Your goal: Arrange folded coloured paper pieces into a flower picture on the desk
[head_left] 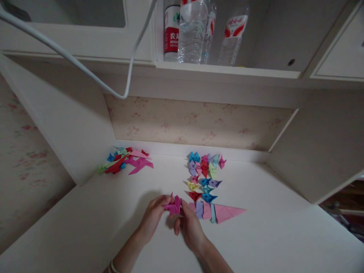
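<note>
Flowered wallpaper (204, 121) backs the white surface (264, 242), with pale panels at either side. Low over this surface, the left hand (150, 218) pinches a magenta paper (174, 206) between thumb and fingers at its left end. The right hand (193, 229) meets the same paper's right edge with a fingertip, one digit curled below it; whether it grips or only steadies, I cannot tell.

So the magenta paper lies directly between the two hands, right of the left one and left of the right one. Its longer direction seems to run across from hand to hand, with a point sticking up away from the person. Neither hand is clearly nearer, though the left has the plainer hold.

Just right of the right hand lies a folded strip (231, 213), its long axis running away from that hand to a tapered tip; its near end is partly hidden. Beyond the right hand, small folded figures (204, 167) stand in close rows. Well beyond the left hand, toward the left panel, sits a loose pile (116, 166) of coloured folds. Farthest off, above both hands, clear bottles (190, 41) stand on a shelf (256, 72).
</note>
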Available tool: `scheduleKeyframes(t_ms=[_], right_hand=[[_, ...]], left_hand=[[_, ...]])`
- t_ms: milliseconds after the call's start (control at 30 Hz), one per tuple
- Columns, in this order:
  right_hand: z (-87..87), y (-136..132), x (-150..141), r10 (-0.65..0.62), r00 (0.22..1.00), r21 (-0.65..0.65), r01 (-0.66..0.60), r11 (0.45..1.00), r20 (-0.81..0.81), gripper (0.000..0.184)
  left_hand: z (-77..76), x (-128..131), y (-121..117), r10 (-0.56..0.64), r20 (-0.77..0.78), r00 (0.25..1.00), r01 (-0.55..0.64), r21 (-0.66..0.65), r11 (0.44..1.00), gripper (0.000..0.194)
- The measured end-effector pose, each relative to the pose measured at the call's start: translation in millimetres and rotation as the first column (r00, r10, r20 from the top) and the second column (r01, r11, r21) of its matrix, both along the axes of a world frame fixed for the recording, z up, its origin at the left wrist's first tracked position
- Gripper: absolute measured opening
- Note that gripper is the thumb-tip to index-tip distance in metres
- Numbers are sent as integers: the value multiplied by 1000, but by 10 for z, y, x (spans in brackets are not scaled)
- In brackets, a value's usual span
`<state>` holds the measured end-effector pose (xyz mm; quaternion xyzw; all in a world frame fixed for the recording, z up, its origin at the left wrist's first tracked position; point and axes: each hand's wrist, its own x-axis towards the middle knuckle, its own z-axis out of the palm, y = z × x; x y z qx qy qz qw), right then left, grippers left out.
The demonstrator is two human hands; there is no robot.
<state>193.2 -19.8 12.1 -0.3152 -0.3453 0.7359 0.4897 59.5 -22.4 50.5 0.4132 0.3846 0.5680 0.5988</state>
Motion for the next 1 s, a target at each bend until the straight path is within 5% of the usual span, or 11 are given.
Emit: scheduleKeyframes(t_ms=[100,200,467,633,767,1000], right_hand=[[-11,10,0,32,999,-72,-32,997,5,55],[-4,7,7,23,1000,-78,-22,997,6,44],[76,-11,41,-2,999,-10,2,1000,-54,33],[141,-21,80,-73,982,-41,67,997,-173,38],[174,-32,96,-91,974,-31,86,996,-208,32],[154,-75,82,-93,986,6,95,995,-141,27]], left_hand=[[-46,-41,-8,-66,-171,983,73,36,997,14],[-60,-111,0,-71,-216,974,88,67,994,13],[59,-197,-38,77,-368,927,-9,182,983,33],[7,-182,-117,271,-661,700,10,388,921,23],[-103,-126,-96,415,-720,556,-84,448,890,20],[-60,-113,-61,413,-647,641,-133,437,890,18]])
